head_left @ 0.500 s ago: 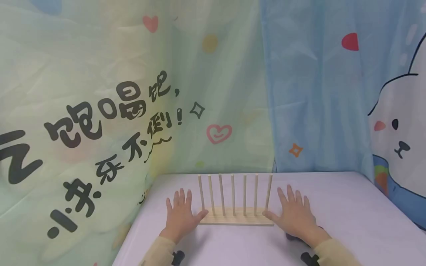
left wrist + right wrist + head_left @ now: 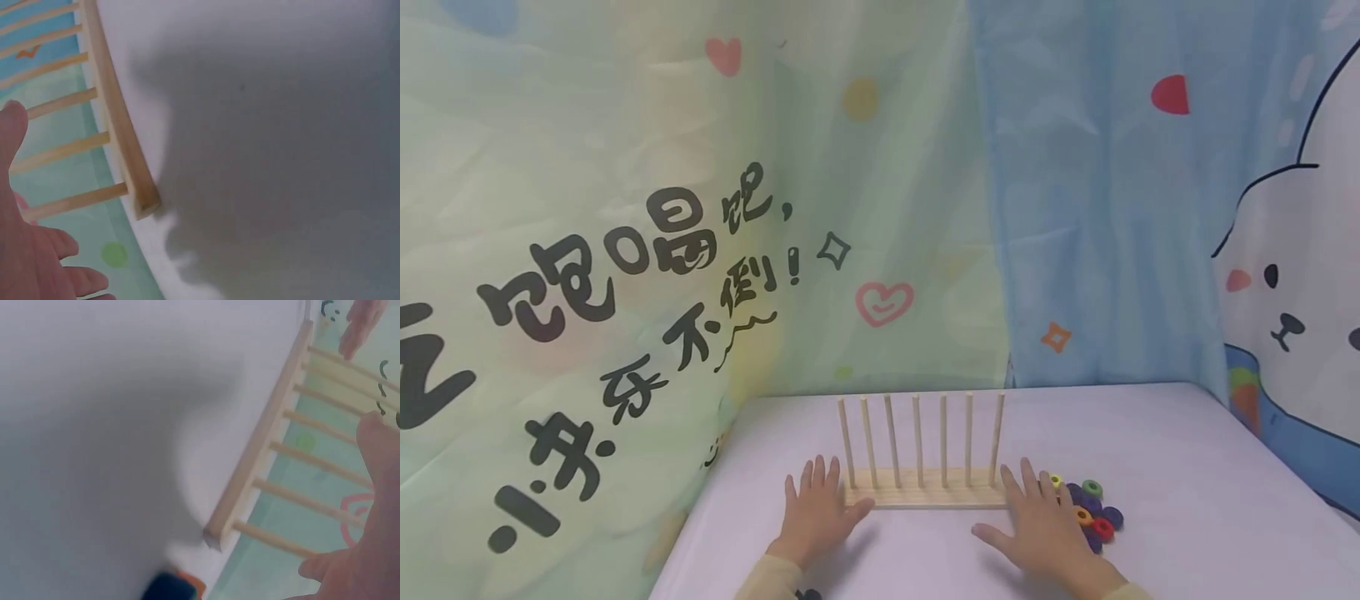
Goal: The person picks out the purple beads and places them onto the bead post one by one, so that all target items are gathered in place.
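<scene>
A wooden peg rack (image 2: 925,498), a flat base with several upright dowels, stands on the table. My left hand (image 2: 816,517) hovers at its left end, fingers spread and thumb stretched toward the base. At the right end my right hand (image 2: 1043,533) is also spread, its thumb pointing left in front of the base. Neither hand holds anything. Partly behind the right hand lies a cluster of small ring beads (image 2: 1102,529) in purple, red, orange, yellow and green. In the right wrist view a dark blue bead (image 2: 169,589) shows at the bottom edge.
The table (image 2: 1195,467) has a pale lilac cover. A printed curtain (image 2: 880,208) hangs right behind its far edge. A small black object (image 2: 808,594) shows beside the left sleeve at the bottom of the head view.
Both hands have moved lower in the head view, the right one also shifting left. The coloured beads now show beside the right hand. The rack stays in place; the head view has shifted slightly.
</scene>
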Action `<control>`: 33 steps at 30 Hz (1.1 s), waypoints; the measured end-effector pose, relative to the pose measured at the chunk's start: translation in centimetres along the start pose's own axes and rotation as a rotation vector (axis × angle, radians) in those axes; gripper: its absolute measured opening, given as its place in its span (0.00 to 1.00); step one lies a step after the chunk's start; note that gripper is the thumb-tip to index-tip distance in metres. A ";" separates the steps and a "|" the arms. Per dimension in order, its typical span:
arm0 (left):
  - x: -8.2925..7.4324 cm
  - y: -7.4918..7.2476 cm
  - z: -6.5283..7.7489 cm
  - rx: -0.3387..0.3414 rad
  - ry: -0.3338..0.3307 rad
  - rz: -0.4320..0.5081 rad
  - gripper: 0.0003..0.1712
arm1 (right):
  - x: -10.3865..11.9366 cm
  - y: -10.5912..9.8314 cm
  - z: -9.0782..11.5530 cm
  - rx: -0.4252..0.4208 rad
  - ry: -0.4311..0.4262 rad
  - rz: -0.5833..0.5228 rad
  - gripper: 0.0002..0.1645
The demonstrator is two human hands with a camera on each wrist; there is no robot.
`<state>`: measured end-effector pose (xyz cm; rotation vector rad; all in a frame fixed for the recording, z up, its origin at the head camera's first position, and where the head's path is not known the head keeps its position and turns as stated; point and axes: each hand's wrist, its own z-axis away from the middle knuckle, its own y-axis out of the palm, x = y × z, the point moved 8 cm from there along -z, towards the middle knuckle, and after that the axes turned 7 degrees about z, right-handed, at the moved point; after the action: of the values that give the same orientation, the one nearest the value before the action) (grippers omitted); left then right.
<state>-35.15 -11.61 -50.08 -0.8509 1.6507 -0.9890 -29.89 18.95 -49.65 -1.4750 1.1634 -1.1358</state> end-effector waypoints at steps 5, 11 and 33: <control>0.0 0.8 0.1 0.006 0.004 0.033 0.53 | 0.9 1.6 0.7 0.065 0.021 -0.037 0.63; -0.2 1.5 0.2 0.048 0.004 0.110 0.48 | 2.1 3.1 1.2 0.142 0.043 -0.101 0.65; 3.3 4.7 -2.2 -0.050 -0.133 0.482 0.38 | 2.0 4.1 2.4 0.058 0.223 -0.444 0.40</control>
<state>-38.44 -12.11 -55.23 -0.5001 1.6624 -0.5466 -27.83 16.68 -53.81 -1.6397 0.9601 -1.6564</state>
